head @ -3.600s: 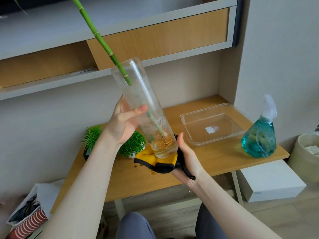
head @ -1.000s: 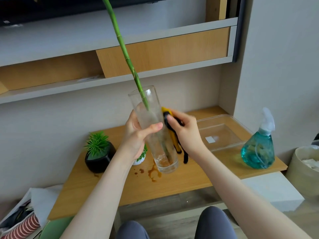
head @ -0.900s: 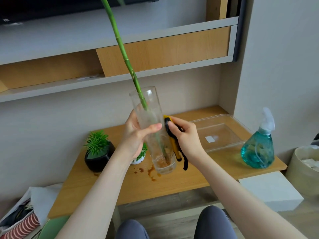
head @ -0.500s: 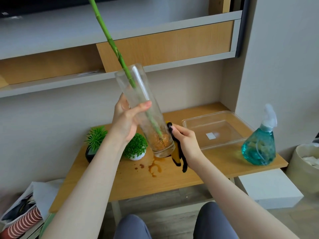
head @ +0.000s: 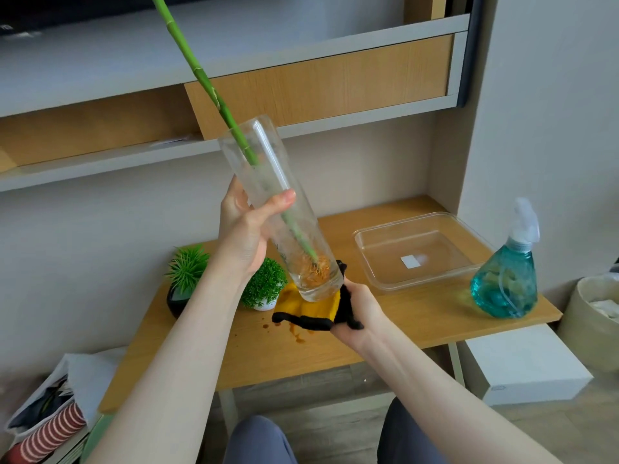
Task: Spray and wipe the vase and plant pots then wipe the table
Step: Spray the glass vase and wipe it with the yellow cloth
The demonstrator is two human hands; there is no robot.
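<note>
Head view, left hand (head: 243,234) clasping tilted glass vase (head: 279,212) (cylindrical), right hand (head: 356,308) clutching cloth (head: 310,309).

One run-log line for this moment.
left hand: holds tilted glass vase | right hand: yellow cloth under base | table: brown stains, unwiped

I see a pale grey wall (head: 100,262) ahead, with a grey and wood shelf unit (head: 318,82) mounted above. A white box (head: 526,366) sits on the wood floor (head: 569,426) lower right, beside a beige bin (head: 593,316). Daylight is soft and even.
</note>
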